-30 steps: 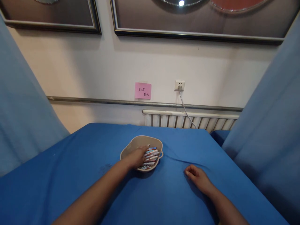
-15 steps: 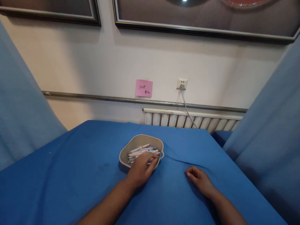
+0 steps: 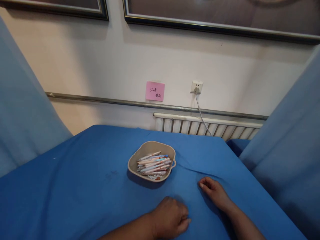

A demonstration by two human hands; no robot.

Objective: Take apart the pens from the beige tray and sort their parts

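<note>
A beige bowl [image 3: 133,165] with a small loop handle on its right side stands on the blue cloth. Several pens [image 3: 153,164] lie piled in it, with small white pieces [image 3: 152,177] at its near side. My left hand [image 3: 171,217] is in front of the bowl, apart from it, its fingers curled closed; whatever may be inside them is hidden. To the right, my right hand [image 3: 212,191] rests on the cloth with its fingers bent in and the thumb against them. Nothing shows in that hand.
The blue cloth [image 3: 82,186] covers the table, which reaches back to a white radiator [image 3: 190,125]. Light blue curtains [image 3: 287,143] hang on both sides. On the wall are a pink note [image 3: 155,91], a socket [image 3: 196,87] with a plugged-in cable, and a metal rail [image 3: 112,100].
My left hand has come out from over the bowl and moved toward me and to the right, uncovering the pens. My right hand stays where it was. The view has shifted slightly.
</note>
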